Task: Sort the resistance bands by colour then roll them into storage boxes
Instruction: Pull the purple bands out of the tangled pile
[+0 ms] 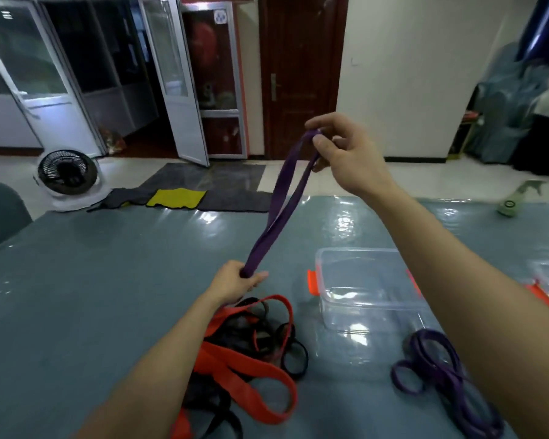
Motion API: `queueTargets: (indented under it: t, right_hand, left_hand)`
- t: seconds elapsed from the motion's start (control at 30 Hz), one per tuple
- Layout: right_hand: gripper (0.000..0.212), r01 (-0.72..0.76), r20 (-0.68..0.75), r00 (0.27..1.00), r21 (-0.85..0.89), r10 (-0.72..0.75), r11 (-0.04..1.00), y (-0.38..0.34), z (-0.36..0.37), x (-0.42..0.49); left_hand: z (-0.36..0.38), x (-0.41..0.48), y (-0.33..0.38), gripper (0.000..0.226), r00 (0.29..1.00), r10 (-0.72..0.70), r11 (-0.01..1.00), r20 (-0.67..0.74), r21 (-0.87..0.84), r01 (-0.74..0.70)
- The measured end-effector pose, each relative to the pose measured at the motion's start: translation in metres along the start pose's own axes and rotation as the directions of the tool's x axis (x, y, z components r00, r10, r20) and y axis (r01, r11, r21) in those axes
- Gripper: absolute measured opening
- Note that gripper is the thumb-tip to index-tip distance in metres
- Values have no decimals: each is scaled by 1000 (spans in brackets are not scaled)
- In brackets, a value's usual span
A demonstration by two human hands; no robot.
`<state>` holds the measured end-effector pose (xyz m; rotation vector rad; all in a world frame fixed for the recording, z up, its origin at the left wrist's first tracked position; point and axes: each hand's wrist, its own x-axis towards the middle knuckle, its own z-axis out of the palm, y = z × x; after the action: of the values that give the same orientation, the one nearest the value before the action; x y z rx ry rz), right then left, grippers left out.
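Purple band (262,242) | left grip (235,282) fists lower end | right grip (346,153) pinches top | red-black pile (235,359) cut off below

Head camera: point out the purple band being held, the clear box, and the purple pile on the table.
held purple band (281,198), head view, mid-span of the loop.
clear box (362,315), head view, near wall.
purple pile (447,375), head view, where loops cross.

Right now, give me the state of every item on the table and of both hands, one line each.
Held purple band, stretched in the air between both hands, unrolled.
Left hand, grips the band's lower end.
Right hand, fingers pinch its upper end.
Clear box, open, empty.
Red and black bands, tangled in one pile, unsorted.
Other purple bands, loose beside the box, unrolled.
Spray bottle, lying on its side.
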<state>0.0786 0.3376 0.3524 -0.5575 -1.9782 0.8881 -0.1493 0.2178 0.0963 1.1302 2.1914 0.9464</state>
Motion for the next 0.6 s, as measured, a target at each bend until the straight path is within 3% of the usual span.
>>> queueTargets:
  t: [0.07,0.13,0.2,0.23,0.27,0.37,0.47,0.53,0.6]
  right_hand:
    - [21,-107,-80,992,-192,93,976,20,-21,-6]
    - [22,-199,-50,978,-507,202,839,39,-37,-11]
    - [26,-169,74,931,-782,358,601,51,-38,-15]
    - [30,-115,128,905,-844,405,524,52,-33,-16]
    - [35,-69,175,894,-855,412,514,50,-23,-17]
    - [49,-3,328,891,-688,315,725,38,16,-14]
    - [67,47,439,876,-493,202,869,32,60,-11]
    - [82,42,534,825,-385,186,922,31,84,-12]
    - [75,35,631,757,-296,168,954,30,104,-12]
  left_hand:
    - [-20,6,4,50,999,3,1000,-38,12,-2]
    - [-52,12,18,41,986,85,993,-146,97,-71]
    - [-86,13,43,42,961,178,973,-210,180,-141]
    - [-101,12,57,51,961,221,961,-168,204,-185]
    - [-112,10,70,59,964,251,950,-83,213,-229]
    - [-130,-1,100,57,949,274,919,153,250,-306]
    - [-142,-15,114,49,930,315,891,192,278,-359]
    - [-153,-26,117,49,929,319,880,190,305,-364]
    - [-163,-39,117,49,935,304,878,183,326,-350]
